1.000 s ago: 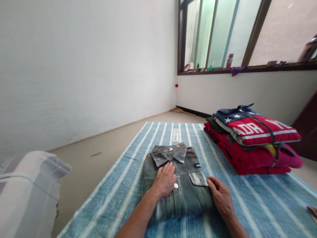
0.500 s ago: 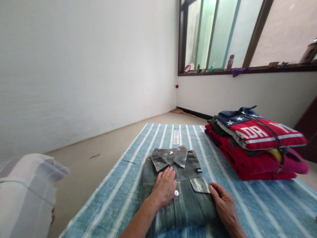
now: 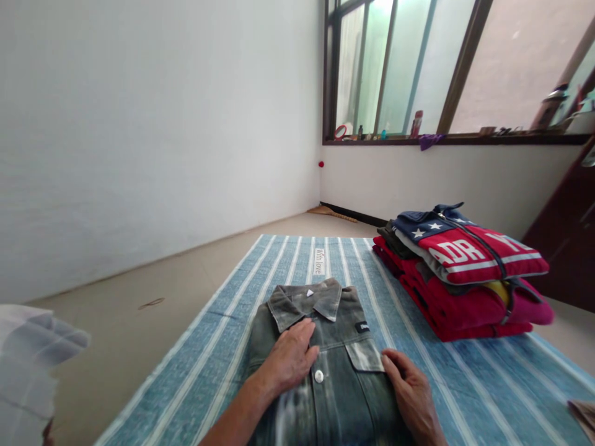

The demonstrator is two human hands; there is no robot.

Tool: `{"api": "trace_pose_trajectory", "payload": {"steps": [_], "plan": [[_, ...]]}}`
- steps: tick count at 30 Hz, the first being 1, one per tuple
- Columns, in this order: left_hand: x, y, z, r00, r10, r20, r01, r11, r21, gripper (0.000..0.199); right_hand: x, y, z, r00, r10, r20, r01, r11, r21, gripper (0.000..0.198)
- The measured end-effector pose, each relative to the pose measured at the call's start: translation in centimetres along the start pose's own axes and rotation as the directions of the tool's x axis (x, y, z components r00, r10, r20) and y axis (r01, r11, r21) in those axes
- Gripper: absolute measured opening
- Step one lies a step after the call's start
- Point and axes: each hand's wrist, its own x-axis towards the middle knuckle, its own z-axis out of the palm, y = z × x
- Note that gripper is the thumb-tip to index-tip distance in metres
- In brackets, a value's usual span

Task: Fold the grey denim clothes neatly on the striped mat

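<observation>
A folded grey-green denim jacket (image 3: 339,390) lies front up on the striped cloth, its collar pointing away from me. It has a white button, a pale pocket flap and a small dark label. My left hand (image 3: 292,353) rests flat on its chest below the collar, fingers stretched out. At the jacket's right edge, beside the pocket flap, my right hand (image 3: 411,387) has its fingers bent and pinches the edge; part of those fingers is hidden. The jacket's lower end runs out of view.
A blue cloth with white stripes (image 3: 232,347) covers the surface. To the right stands a stack of folded clothes (image 3: 465,297), a red and navy zip jacket on top. Pale grey checked fabric (image 3: 28,371) is at the left. Bottles and small items line the window sill (image 3: 455,140).
My view has turned slightly right, so the scene sits further left. The jacket has come slightly nearer the bottom of the view; both hands stay on it in much the same places.
</observation>
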Motion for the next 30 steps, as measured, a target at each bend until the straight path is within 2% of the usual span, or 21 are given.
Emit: {"api": "trace_pose_trajectory", "payload": {"steps": [8, 11, 16, 22, 30], "plan": [[1.1, -0.5, 0.2, 0.991, -0.028, -0.133, 0.022, 0.999, -0.041, 0.049, -0.2, -0.3, -0.1, 1.000, 0.016, 0.025, -0.016, 1.000, 0.012, 0.044], [1.4, -0.4, -0.2, 0.992, -0.038, -0.123, 0.033, 0.999, -0.038, 0.049, -0.2, -0.3, -0.1, 0.999, 0.030, 0.021, -0.030, 0.999, 0.018, 0.044], [1.3, 0.0, -0.6, 0.995, -0.042, -0.088, 0.040, 0.999, -0.026, 0.038, 0.0, -0.2, -0.2, 0.999, 0.043, 0.012, -0.043, 0.999, 0.010, 0.044], [1.2, 0.6, -0.6, 0.996, -0.078, -0.053, 0.080, 0.996, 0.034, 0.046, 0.0, 0.0, -0.2, 0.999, 0.047, 0.011, -0.047, 0.999, -0.006, 0.046], [0.9, 1.0, -0.9, 0.996, -0.087, -0.034, 0.089, 0.995, 0.043, 0.044, 0.1, 0.4, -0.2, 0.999, 0.052, 0.003, -0.052, 0.998, -0.030, 0.049]]}}
